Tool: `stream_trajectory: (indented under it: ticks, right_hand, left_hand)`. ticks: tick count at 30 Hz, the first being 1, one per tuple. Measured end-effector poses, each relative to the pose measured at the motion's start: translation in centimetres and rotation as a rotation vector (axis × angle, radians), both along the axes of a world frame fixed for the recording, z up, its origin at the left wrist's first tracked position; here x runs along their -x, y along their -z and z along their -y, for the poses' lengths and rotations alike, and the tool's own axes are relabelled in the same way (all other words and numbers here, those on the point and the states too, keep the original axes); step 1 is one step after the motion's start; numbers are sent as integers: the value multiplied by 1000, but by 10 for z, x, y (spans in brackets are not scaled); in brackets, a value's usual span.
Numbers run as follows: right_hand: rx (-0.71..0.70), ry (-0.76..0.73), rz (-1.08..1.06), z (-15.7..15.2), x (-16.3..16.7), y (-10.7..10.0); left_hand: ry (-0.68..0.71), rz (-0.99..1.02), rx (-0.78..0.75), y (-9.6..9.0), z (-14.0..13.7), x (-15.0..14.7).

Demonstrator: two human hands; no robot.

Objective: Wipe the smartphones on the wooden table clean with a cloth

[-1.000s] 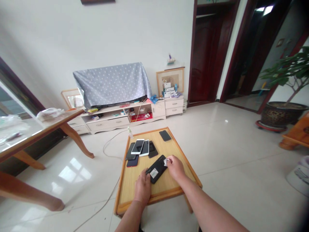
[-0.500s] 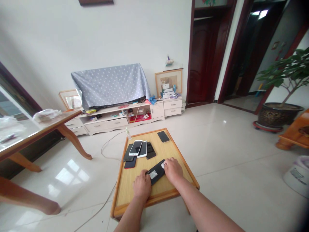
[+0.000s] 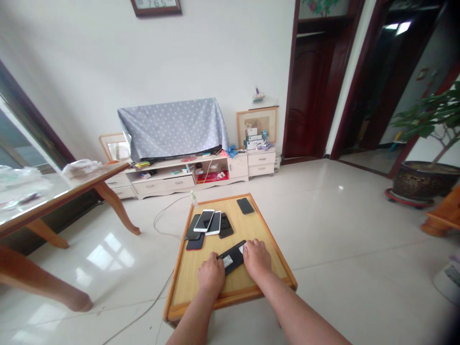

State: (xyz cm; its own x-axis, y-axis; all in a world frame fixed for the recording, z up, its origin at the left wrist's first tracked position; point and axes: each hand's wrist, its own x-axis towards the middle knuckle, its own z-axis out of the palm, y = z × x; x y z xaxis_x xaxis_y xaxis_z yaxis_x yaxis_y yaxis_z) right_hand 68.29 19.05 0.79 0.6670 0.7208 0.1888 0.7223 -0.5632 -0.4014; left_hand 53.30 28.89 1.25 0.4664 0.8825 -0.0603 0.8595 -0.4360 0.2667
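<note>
A black phone point(image 3: 234, 259) with white labels on its upward face lies slantwise near the front of a small wooden table point(image 3: 187, 287). My left hand point(image 3: 211, 274) is closed on its left end. At the right end, my right hand point(image 3: 257, 258) grips the phone, its fingertips by a white label. Farther back on the tabletop, two white-framed phones, one of them a white phone point(image 3: 204, 220) on top, overlap darker ones. Beside them lies a black phone point(image 3: 226, 225). Another dark phone point(image 3: 245, 206) rests alone near the far right corner.
A small clear bottle point(image 3: 194, 199) stands at the table's far left corner. To the left is a larger glass-topped table point(image 3: 108, 168) with curved legs. A cable point(image 3: 154, 302) runs along the floor. Against the wall stands a low white cabinet point(image 3: 168, 184); a potted plant point(image 3: 417, 182) is at right.
The camera view has tilted up slightly and turned left, showing more of the wall clock. Both hands stay on the phone, with hardly any movement.
</note>
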Motion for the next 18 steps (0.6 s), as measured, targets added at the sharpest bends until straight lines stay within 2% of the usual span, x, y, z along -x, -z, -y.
stream_trajectory:
  ticks: [18]
  right_hand:
    - [-31, 7, 90, 0, 19, 5]
  left_hand:
    - [62, 10, -124, 3, 0, 14]
